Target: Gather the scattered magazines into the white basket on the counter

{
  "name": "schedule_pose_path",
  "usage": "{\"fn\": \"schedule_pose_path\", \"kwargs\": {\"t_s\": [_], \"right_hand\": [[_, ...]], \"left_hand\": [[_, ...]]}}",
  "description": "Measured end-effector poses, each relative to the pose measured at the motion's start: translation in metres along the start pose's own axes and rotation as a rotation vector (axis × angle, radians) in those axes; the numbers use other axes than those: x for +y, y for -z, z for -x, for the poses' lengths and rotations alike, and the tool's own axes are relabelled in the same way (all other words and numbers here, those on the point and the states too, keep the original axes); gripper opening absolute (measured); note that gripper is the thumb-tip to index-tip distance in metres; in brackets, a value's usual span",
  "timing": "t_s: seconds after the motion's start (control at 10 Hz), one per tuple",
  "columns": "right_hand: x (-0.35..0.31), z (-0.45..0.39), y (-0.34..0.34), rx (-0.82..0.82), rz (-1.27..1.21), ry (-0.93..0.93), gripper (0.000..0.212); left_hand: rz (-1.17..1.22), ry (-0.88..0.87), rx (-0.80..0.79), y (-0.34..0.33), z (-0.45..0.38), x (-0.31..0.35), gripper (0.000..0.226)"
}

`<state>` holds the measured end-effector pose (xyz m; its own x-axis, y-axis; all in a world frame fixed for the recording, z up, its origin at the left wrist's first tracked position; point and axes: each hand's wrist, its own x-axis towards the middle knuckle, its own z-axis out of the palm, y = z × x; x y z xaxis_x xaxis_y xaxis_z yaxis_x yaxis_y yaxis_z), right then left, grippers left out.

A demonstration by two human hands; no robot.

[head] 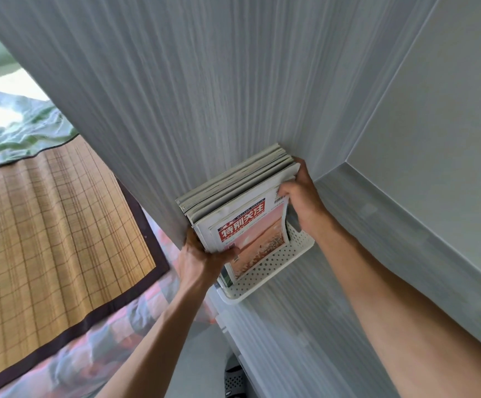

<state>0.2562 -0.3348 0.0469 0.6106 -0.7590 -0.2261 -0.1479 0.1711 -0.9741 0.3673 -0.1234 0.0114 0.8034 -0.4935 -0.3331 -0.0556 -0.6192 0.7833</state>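
Observation:
A stack of several magazines stands upright in the white perforated basket, leaning against the grey striped wall. The front magazine has a white cover with a red title banner and a pink picture. My left hand grips the stack's lower left corner, thumb on the front cover. My right hand grips the stack's upper right edge, fingers curled over the front magazine's top. The basket's inside is mostly hidden by the magazines.
The basket sits on a grey striped counter in the corner of two walls. A bed with a bamboo mat and a patterned quilt lies to the left. A dark slipper lies on the floor below.

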Motion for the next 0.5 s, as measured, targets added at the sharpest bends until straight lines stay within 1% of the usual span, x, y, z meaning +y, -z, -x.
{"fn": "schedule_pose_path", "kwargs": {"t_s": [0.1,0.2,0.3,0.4,0.5], "right_hand": [[-0.007,0.005,-0.004,0.007,0.032,-0.016,0.058],[0.001,0.018,-0.004,0.049,0.024,-0.025,0.06],[0.009,0.047,-0.005,0.086,0.052,-0.07,0.068],[0.008,0.069,0.0,0.105,0.07,-0.138,0.078],[0.03,0.129,0.009,0.196,0.059,-0.192,0.071]], "left_hand": [[-0.093,-0.029,-0.028,0.003,-0.002,-0.002,0.091],[-0.142,0.005,-0.063,0.005,-0.001,-0.001,0.095],[-0.096,0.084,-0.099,0.005,-0.001,-0.002,0.095],[-0.002,0.122,-0.133,0.005,0.005,0.002,0.094],[0.107,0.087,-0.044,0.012,0.028,-0.007,0.093]]}}
